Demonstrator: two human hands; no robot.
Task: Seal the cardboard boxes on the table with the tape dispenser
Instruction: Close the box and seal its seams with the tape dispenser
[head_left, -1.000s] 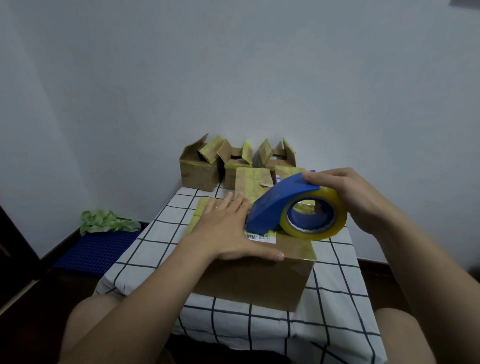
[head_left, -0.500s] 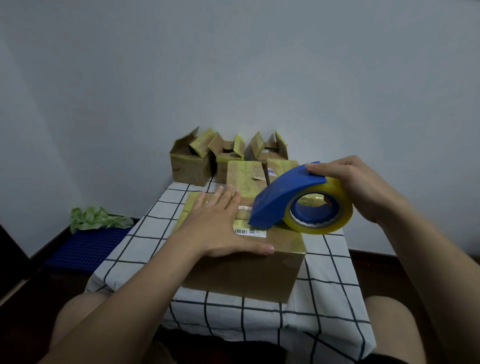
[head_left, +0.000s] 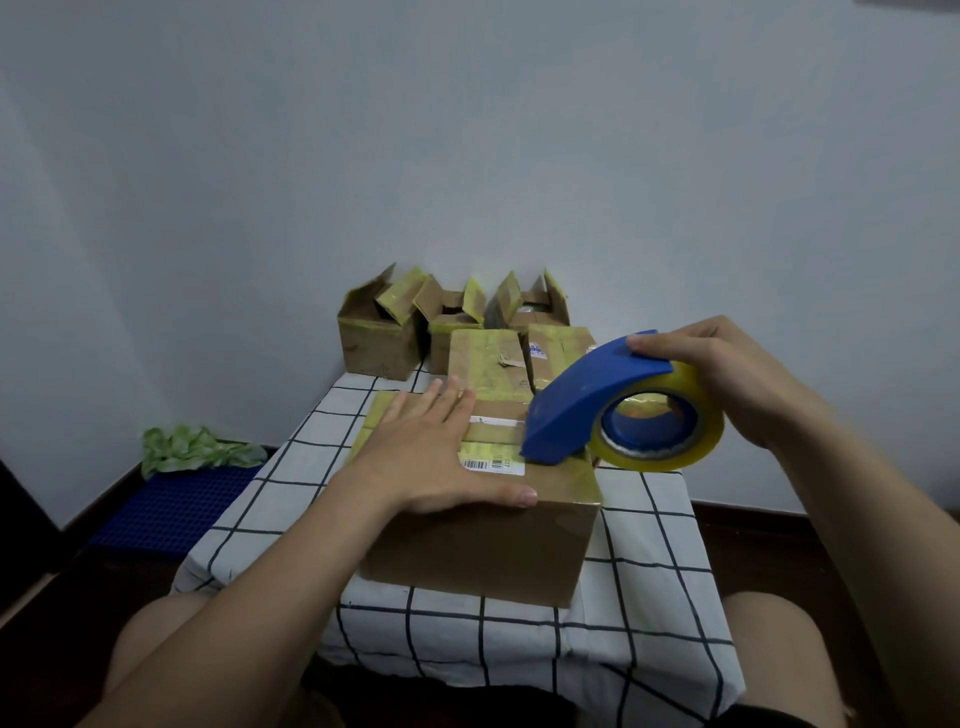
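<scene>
The tape dispenser (head_left: 587, 400) is held at the right end of the nearest cardboard box (head_left: 483, 551). Its long axis slants from lower left to upper right. The blunt blue nose points down and left and meets the box top just right of a white barcode label (head_left: 491, 464). The body is a smooth, curved hood of blue plastic. It arches over a glossy, yellowish, see-through tape roll (head_left: 711, 421) on a blue core, and the roll hangs past the box's right edge.

At far left a crumpled green thing (head_left: 197, 447) lies on a ribbed blue mat (head_left: 171, 504) on the dark floor. Next comes the table, draped in a white cloth (head_left: 654, 545) with a black grid.

At the back, against the pale wall, three small boxes stand with their flaps up (head_left: 376, 343), (head_left: 452, 332), (head_left: 535, 306), their edges covered in yellowed tape. Two closed boxes (head_left: 483, 358), (head_left: 561, 348) sit in front of them. The right one carries a sticker with blue print, too small to read.

The left hand (head_left: 431, 457) lies flat on the near box's top, fingers straight and slightly spread, thumb stretched along the front edge. The label's digits cannot be read. The box is plain brown corrugated board, with old tape on its top.

The right hand (head_left: 727, 374) grips the dispenser from above, fingers curled over the hood and roll.
</scene>
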